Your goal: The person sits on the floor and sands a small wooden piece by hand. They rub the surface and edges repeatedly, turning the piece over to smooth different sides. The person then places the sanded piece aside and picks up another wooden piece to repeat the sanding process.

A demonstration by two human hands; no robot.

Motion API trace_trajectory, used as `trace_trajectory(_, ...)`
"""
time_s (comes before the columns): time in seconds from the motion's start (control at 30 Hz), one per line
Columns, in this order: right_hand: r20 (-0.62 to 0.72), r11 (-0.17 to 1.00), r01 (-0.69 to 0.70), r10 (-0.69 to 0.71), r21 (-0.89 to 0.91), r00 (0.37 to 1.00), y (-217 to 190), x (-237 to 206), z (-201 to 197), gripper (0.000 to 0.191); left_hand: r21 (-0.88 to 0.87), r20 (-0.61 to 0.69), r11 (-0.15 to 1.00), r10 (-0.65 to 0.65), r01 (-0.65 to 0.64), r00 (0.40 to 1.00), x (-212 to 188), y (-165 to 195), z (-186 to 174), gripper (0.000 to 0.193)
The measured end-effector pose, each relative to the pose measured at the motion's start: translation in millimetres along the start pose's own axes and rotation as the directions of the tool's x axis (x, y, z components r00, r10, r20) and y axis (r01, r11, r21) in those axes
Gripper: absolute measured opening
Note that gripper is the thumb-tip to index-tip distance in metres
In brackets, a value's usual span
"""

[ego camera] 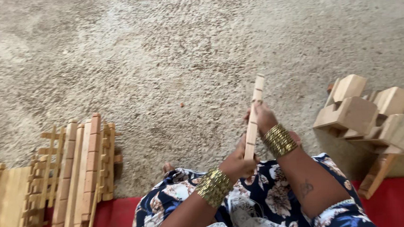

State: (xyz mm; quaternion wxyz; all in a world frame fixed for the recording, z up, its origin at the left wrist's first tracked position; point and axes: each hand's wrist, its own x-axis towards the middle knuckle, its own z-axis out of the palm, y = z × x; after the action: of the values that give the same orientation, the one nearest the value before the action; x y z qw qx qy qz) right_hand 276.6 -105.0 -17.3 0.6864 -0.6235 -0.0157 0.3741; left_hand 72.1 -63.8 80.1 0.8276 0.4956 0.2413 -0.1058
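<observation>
Head view: both hands grip 1 notched wooden strip held near upright above the lap at about 5 o'clock. The left hand has its fingers wrapped tight around the lower end; the right hand pinches it higher up. The strip looks light, stiff, thin, likely snappable at the notches, so mid-length holds suit. Notched slats lie at 8 o'clock, wooden blocks at 3 o'clock. No labels visible.

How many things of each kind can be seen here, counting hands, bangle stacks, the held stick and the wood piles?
Hands: 2, left hand and right hand
Bangle stacks: 2, left and right
Notched stick, held by both hands: 1
Wood piles: 2, slats and blocks
Total: 7
</observation>
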Motion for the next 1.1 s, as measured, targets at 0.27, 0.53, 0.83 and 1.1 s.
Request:
trace_trajectory(0.27,-0.095,0.879,0.059,-0.118,-0.474,0.988,-3.6,15.1,-8.3,0.039,0.2,-0.006,0.973,0.119,-0.115,0.993,-39.9,35.0,-31.5,0.083)
trace_trajectory(0.53,0.164,0.702,0.265,-0.209,-0.661,0.964,11.8,-4.3,12.1,0.026,-0.254,0.06,0.964,0.103,-0.084,0.993,-29.2,32.5,-92.3,0.078)
trace_trajectory(0.83,0.436,0.28,0.608,-0.488,-0.742,0.757,22.1,-1.3,17.1,0.033,-0.357,-0.142,0.894,0.236,-0.272,0.961,-28.7,43.2,-99.2,0.079)
trace_trajectory(1.1,0.456,0.115,0.617,-0.571,-0.779,0.682,37.9,0.1,25.4,0.026,0.202,-0.523,0.802,0.574,-0.562,0.63,-21.8,31.1,-102.4,0.056)
